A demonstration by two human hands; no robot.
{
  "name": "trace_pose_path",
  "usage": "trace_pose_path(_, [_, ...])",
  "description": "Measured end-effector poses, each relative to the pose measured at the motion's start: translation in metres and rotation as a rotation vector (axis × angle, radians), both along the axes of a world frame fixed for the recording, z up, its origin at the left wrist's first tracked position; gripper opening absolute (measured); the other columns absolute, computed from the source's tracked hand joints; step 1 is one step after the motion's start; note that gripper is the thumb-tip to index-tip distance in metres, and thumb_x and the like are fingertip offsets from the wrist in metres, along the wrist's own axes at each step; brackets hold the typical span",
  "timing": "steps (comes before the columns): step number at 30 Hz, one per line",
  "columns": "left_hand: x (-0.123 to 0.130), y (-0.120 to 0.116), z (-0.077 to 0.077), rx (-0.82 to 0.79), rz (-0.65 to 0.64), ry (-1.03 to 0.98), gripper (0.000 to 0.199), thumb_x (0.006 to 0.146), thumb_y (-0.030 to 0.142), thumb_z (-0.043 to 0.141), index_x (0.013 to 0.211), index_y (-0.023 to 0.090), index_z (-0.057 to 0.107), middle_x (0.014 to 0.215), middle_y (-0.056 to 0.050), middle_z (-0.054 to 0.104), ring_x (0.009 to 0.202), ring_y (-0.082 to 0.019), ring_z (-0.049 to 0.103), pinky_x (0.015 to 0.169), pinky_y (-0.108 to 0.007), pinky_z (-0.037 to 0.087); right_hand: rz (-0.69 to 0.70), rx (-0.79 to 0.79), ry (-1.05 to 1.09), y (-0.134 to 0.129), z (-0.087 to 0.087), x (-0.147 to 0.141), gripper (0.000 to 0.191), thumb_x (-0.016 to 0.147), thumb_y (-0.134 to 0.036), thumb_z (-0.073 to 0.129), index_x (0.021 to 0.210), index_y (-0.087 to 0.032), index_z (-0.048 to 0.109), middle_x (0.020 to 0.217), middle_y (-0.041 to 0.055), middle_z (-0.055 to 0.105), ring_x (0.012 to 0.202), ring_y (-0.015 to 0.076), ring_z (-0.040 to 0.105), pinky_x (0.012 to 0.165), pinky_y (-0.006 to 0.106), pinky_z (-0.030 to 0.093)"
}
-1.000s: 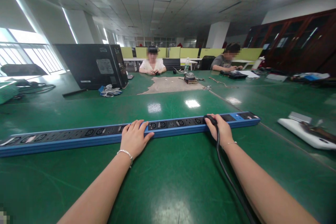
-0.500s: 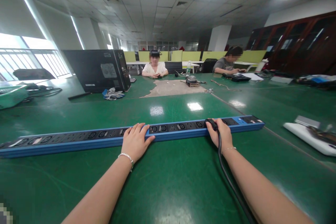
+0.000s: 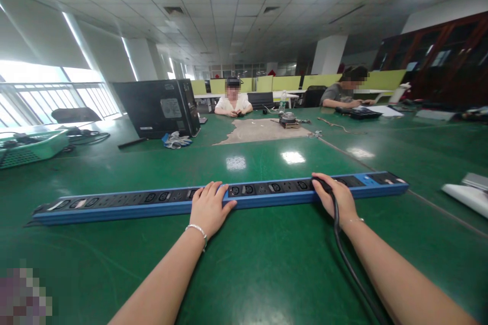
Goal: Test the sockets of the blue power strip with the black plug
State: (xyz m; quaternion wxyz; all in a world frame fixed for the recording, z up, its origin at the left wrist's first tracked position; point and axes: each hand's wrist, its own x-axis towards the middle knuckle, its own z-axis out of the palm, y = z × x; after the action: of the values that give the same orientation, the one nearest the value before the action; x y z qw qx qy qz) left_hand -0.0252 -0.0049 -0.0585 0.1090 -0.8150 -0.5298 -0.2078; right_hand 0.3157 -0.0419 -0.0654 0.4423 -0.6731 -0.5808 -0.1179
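Observation:
A long blue power strip (image 3: 129, 212) with black sockets lies across the green table. My left hand (image 3: 211, 208) rests over its middle, fingers on the top and thumb along the front edge, gripping the strip. Toward the strip's right part, my right hand (image 3: 337, 198) is closed round a black plug at the sockets; the fingers partly hide the plug. A black cable (image 3: 345, 256) runs from it down beside my right forearm to the bottom edge.
Behind the strip are a black computer case (image 3: 156, 109), gloves (image 3: 176, 140) and a round metal part (image 3: 288, 119). A green basket (image 3: 38, 150) stands left, a white object (image 3: 467, 199) right. Two people sit across the table (image 3: 267, 259).
The view has shifted, so the strip and both hands appear farther right. Both hands keep their places on the strip and plug. More of the green basket shows.

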Motion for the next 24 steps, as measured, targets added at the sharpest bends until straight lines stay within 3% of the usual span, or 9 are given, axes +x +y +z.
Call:
trace_pose_path(5, [0.0, 0.0, 0.0, 0.005, -0.001, -0.007, 0.044, 0.084, 0.05, 0.043, 0.12, 0.027, 0.052, 0.128, -0.005, 0.055, 0.122, -0.023, 0.044, 0.101, -0.042, 0.031, -0.122, 0.038, 0.008, 0.009, -0.01, -0.001, 0.037, 0.076, -0.04, 0.045, 0.103, -0.023, 0.065, 0.104, 0.0065, 0.068, 0.101, 0.0247, 0.06, 0.093, 0.042, 0.04])
trace_pose_path(9, [0.0, 0.0, 0.0, 0.01, -0.006, -0.019, 0.043, 0.084, 0.05, 0.043, 0.12, 0.027, 0.053, 0.128, -0.006, 0.055, 0.121, -0.023, 0.045, 0.101, -0.042, 0.031, -0.195, -0.019, -0.056, 0.011, -0.015, -0.001, 0.037, 0.078, -0.038, 0.043, 0.105, -0.024, 0.064, 0.115, 0.0054, 0.064, 0.117, 0.0258, 0.05, 0.099, 0.047, 0.032])
trace_pose_path(17, [0.0, -0.001, 0.001, 0.004, -0.012, -0.027, 0.043, 0.084, 0.05, 0.044, 0.12, 0.027, 0.052, 0.128, -0.005, 0.055, 0.121, -0.023, 0.045, 0.1, -0.043, 0.031, -0.191, -0.094, -0.097, 0.007, -0.011, 0.002, 0.041, 0.079, -0.042, 0.042, 0.107, -0.024, 0.066, 0.109, 0.0071, 0.067, 0.112, 0.0254, 0.054, 0.097, 0.044, 0.035])
trace_pose_path(24, [0.0, -0.001, 0.001, -0.014, 0.006, -0.027, 0.044, 0.084, 0.05, 0.044, 0.12, 0.028, 0.053, 0.129, -0.005, 0.054, 0.122, -0.023, 0.044, 0.102, -0.042, 0.03, -0.189, -0.073, -0.097, 0.01, -0.018, 0.004, 0.04, 0.08, -0.044, 0.04, 0.107, -0.027, 0.065, 0.105, 0.0053, 0.068, 0.11, 0.0236, 0.054, 0.097, 0.045, 0.032])
